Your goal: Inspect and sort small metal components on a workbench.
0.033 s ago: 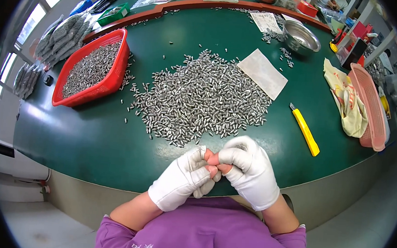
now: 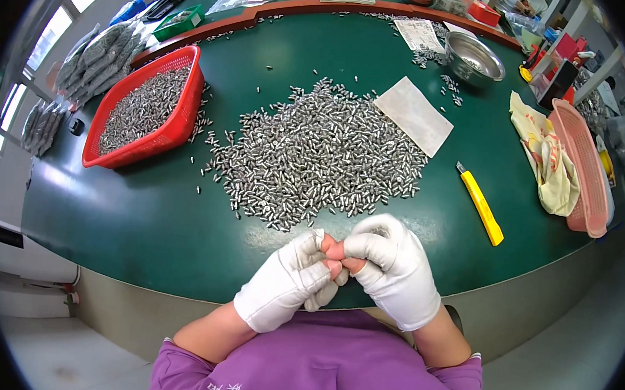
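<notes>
My left hand (image 2: pixel 292 279) and my right hand (image 2: pixel 396 272) meet over the table's near edge, both in white gloves with bare thumb and index fingertips. Their fingertips pinch together and touch; whatever lies between them is hidden or too small to make out. Just beyond is a broad heap of small silvery bullet-shaped metal pieces (image 2: pixel 315 155) on the green table (image 2: pixel 244 244). A pale rectangular sheet (image 2: pixel 414 116) rests against the heap's right edge. Right of it lies a yellow utility knife (image 2: pixel 482 208), its blade end pointing away from me.
At left a red plastic basket (image 2: pixel 192 103) holds more of the metal pieces. Filled plastic bags (image 2: pixel 101 57) stand behind it. Far right are a steel bowl (image 2: pixel 492 63), a printed paper (image 2: pixel 418 36), a crumpled cream cloth bag (image 2: pixel 553 172) and a pink basket (image 2: pixel 580 156).
</notes>
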Tool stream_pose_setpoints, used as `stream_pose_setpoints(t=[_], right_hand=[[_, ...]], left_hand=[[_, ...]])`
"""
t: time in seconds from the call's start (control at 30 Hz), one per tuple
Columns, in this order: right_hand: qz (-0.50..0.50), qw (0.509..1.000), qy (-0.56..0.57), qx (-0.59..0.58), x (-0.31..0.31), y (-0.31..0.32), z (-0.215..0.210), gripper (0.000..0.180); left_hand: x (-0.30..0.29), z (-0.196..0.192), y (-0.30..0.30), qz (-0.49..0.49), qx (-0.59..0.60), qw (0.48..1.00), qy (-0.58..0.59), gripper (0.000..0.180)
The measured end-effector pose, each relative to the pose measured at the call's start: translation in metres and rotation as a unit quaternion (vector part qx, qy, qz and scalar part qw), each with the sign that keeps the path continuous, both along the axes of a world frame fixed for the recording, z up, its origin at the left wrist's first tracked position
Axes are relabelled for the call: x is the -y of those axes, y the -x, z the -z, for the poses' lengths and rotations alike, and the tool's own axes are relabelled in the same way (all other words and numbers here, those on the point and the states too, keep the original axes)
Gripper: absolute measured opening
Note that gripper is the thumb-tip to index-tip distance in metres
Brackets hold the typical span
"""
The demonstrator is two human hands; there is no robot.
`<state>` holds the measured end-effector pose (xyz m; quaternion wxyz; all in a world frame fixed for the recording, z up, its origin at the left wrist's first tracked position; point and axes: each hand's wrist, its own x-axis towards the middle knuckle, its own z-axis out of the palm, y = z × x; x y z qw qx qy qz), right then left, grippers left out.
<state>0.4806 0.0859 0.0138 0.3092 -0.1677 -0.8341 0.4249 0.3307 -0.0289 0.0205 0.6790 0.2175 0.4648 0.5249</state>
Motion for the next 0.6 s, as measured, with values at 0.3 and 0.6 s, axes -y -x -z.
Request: stream_pose_setpoints(t=[0.3,0.6], right_hand=[[0.067,0.997,-0.013,-0.025,0.0018,-0.0044,-0.0044,0.02],[0.034,0.999,-0.04,0.005,0.0023,-0.0062,-0.0028,0.018]], left_hand=[[0.0016,0.003,0.0026,0.011,-0.041,0.999,-0.029,0.025],[0.0001,-0.0008,0.0016,-0.004,-0.036,0.999,-0.027,0.026]])
